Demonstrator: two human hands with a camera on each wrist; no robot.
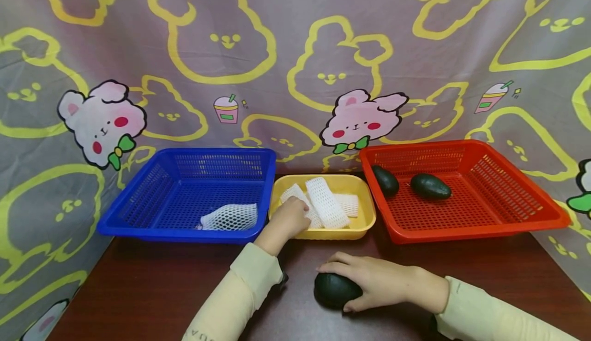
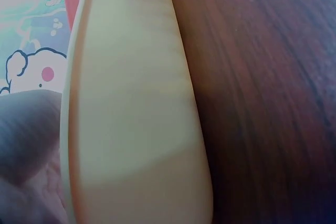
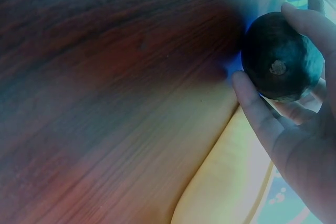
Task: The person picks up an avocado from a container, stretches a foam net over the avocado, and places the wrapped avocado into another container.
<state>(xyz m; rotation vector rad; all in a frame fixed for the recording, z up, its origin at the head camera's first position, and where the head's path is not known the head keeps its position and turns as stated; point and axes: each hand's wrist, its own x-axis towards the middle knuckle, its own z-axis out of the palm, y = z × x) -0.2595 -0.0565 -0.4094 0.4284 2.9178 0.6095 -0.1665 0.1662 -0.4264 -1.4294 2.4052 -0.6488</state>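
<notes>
My right hand grips a dark green avocado low over the table, in front of the yellow basket. In the right wrist view, thumb and fingers curve round the avocado, its stem end showing. My left hand reaches over the near left rim of the yellow basket, its fingers bent against a white foam net sleeve. Its fingertips are mostly hidden, so a grip cannot be made out. Beside it lie more foam net sleeves. The left wrist view mainly shows the basket's outer wall.
At the left stands a blue basket containing an item in a foam net sleeve. A red basket at the right holds two avocados. A patterned cloth hangs behind the brown table.
</notes>
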